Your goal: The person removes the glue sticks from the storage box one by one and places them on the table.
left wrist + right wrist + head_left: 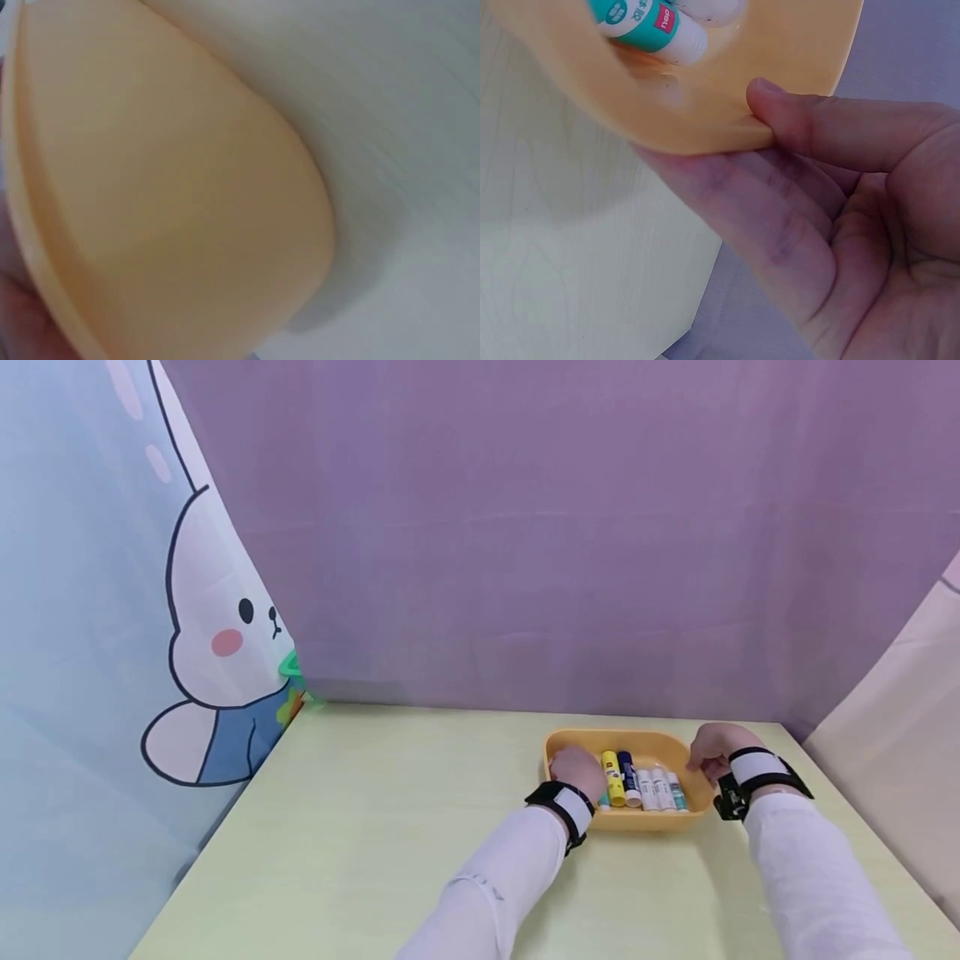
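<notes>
A yellow-orange plastic basket [637, 823] stands near the back right of the table, holding several glue sticks side by side. Among them are a yellow glue stick [613, 778], a dark blue one [628, 778] and white ones with teal. My right hand [716, 750] pinches the basket's right rim, thumb inside and fingers under the outer edge, as the right wrist view shows. Over the basket's left end is my left hand [579, 770], knuckles up; the left wrist view shows it beyond the rim. Its fingertips are hidden, and I cannot tell what they hold.
The pale wooden table [337, 827] stretches to the left and front. A purple curtain [525, 543] hangs along its back edge. At the left is a blue curtain [75, 693] with a cartoon rabbit, and a green rim [289, 665] shows at the back left corner.
</notes>
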`<act>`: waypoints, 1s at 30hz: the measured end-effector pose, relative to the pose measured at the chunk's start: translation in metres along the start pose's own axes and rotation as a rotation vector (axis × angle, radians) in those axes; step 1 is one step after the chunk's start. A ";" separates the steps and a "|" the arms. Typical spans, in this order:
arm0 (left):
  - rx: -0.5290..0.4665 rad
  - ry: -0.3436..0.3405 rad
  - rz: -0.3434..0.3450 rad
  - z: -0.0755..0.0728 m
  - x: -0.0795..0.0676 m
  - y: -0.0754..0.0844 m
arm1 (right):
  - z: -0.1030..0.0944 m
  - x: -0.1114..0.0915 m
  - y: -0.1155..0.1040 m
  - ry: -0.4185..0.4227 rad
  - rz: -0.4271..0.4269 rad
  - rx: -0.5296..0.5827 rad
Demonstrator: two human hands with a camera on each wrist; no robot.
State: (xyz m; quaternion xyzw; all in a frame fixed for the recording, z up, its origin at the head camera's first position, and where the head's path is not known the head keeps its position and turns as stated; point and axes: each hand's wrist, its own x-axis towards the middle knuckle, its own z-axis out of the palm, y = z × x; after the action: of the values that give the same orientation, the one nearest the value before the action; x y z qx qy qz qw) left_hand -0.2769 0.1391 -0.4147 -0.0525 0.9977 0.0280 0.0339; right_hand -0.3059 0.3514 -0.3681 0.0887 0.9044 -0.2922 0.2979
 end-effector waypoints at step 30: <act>-0.086 0.007 -0.020 0.012 0.025 -0.002 | 0.003 -0.001 -0.001 -0.006 0.002 0.013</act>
State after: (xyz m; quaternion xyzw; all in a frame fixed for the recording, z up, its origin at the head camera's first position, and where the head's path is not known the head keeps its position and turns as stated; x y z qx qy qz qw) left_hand -0.3005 0.1351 -0.4288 -0.0640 0.9951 0.0705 0.0285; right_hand -0.3041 0.3490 -0.3689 0.0907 0.9016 -0.2980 0.3003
